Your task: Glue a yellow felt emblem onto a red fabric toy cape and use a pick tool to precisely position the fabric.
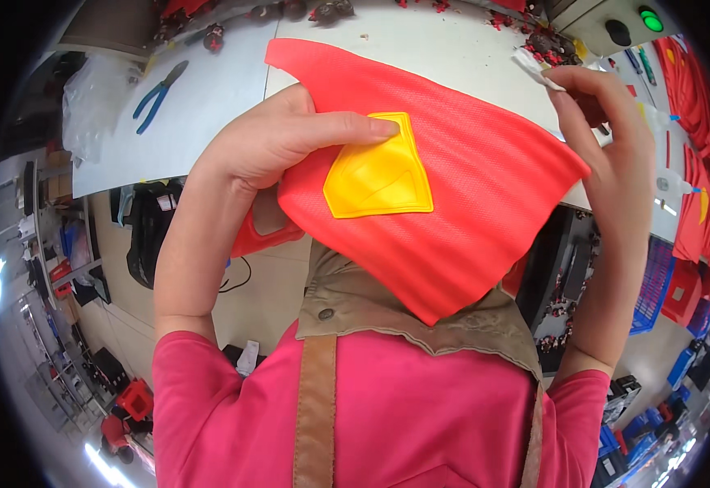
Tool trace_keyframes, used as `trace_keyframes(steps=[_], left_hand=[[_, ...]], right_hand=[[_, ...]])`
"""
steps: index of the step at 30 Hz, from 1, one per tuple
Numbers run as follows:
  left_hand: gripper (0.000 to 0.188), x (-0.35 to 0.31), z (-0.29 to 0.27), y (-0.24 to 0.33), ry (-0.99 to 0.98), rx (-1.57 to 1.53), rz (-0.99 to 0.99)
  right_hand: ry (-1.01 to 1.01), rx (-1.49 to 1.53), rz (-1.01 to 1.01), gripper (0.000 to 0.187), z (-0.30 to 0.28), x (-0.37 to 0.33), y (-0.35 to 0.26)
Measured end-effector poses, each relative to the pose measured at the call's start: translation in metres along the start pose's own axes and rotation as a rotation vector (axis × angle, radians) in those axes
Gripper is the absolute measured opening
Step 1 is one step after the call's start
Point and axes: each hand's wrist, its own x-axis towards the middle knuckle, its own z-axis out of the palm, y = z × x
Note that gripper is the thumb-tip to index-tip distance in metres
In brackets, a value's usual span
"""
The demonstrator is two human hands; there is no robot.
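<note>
My left hand (286,134) grips a red toy cape (485,171) from its left side, with the thumb pressed on top and the fingers hidden beneath. A shiny yellow shield-shaped patch (383,183) sits on the cape, and my thumb tip lies on its upper edge. The cape hangs spread out in front of my apron, its lower point toward me. Raised at the upper right, my right hand (603,114) pinches a small folded white cloth or tissue (534,67) between thumb and fingers. The cape's right corner comes close to my right wrist.
Blue-handled pliers (160,98) lie on the white table (103,167) at the left, near a clear plastic bag (95,110). Small dark-and-red parts (546,45) are heaped at the back. More red capes (700,138) are stacked at the right, near a blue basket (652,285).
</note>
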Motion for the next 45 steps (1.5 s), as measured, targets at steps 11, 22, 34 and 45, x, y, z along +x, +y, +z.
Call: trace_keyframes(steps=[11, 22, 34, 45], left_hand=[[0.038, -0.002, -0.002, 0.006, -0.025, 0.134, -0.025], [0.033, 0.000, 0.001, -0.004, -0.066, 0.011, 0.022], [0.034, -0.003, -0.005, -0.009, -0.087, 0.017, 0.017], [0.036, -0.007, -0.008, -0.006, -0.039, 0.057, 0.029]], right_hand=[[0.008, -0.336, -0.547, 0.025, -0.027, 0.013, -0.065], [-0.229, -0.325, -0.451, 0.027, 0.029, -0.014, -0.061], [-0.501, 0.046, -0.492, 0.029, 0.010, -0.009, -0.045], [-0.144, -0.158, -0.029, 0.019, 0.007, -0.022, 0.020]])
